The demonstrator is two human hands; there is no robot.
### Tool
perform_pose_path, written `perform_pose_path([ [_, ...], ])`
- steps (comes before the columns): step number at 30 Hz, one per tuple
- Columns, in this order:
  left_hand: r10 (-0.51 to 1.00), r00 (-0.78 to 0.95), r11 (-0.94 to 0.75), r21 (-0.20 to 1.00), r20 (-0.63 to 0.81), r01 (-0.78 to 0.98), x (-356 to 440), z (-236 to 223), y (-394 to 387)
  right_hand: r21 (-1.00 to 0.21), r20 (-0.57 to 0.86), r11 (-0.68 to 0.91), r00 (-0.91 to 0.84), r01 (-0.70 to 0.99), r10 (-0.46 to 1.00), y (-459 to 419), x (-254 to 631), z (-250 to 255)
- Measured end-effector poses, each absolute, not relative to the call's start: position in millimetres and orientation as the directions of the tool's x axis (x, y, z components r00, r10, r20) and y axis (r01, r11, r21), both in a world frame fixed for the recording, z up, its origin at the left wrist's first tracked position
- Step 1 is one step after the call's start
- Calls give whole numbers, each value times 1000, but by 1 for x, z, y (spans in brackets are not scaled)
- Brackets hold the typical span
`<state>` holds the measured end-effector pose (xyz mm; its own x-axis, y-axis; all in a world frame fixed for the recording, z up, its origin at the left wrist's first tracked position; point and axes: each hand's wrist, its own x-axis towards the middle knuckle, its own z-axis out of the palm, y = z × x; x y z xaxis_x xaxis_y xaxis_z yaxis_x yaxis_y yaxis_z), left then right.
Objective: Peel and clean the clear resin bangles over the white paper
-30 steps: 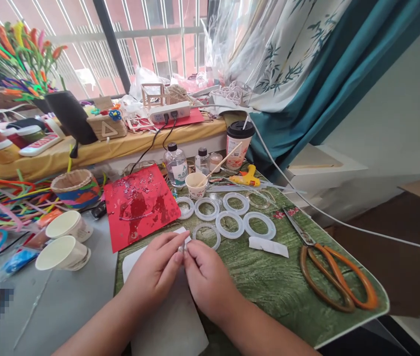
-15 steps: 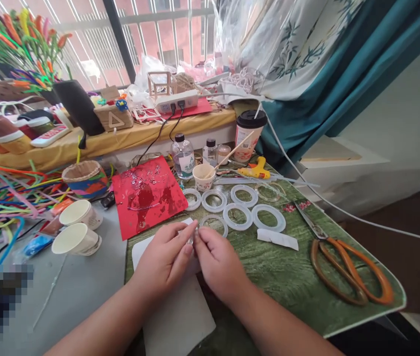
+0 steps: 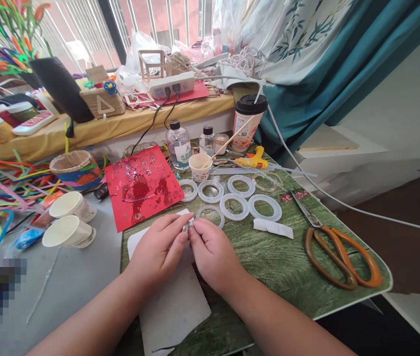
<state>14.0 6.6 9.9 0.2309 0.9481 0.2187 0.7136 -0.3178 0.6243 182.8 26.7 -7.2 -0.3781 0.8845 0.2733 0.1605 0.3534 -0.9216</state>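
The left hand (image 3: pixel 160 249) and right hand (image 3: pixel 212 254) meet with fingers pinched together on a small shiny piece (image 3: pixel 187 227), equally near both, its long axis too hidden to tell.

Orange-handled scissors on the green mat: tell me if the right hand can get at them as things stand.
Probably yes, once it lets go. The right hand pinches a small item with the left hand; the scissors lie to its right on the same green mat, with no rings between.
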Motion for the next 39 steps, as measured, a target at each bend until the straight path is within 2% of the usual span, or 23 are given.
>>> perform_pose_path([
  [5,973,174,-230,654,151,720,14,7,7,-897,330,425,-458,120,826,27,183,-8],
  [8,963,225,-264,666,146,698,15,4,6,-931,250,330,-390,156,887,29,183,-9],
  [12,948,273,-310,672,164,673,18,4,4,-962,156,230,-395,147,905,30,182,-10],
  [18,960,255,-272,614,117,741,18,8,4,-976,-12,57,-314,211,949,36,184,-13],
  [24,965,210,-261,629,157,732,16,5,1,-943,108,210,-357,259,928,38,184,-15],
  [27,952,256,-303,635,168,711,15,6,4,-927,159,271,-380,261,911,34,184,-13],
  [32,955,263,-289,621,136,729,14,8,7,-818,383,535,-492,213,782,26,186,-11],
  [36,954,254,-297,611,159,734,15,9,6,-848,347,466,-400,252,848,27,186,-12],
  [39,961,228,-275,623,156,732,17,9,5,-808,408,559,-507,187,760,27,185,-12],
])
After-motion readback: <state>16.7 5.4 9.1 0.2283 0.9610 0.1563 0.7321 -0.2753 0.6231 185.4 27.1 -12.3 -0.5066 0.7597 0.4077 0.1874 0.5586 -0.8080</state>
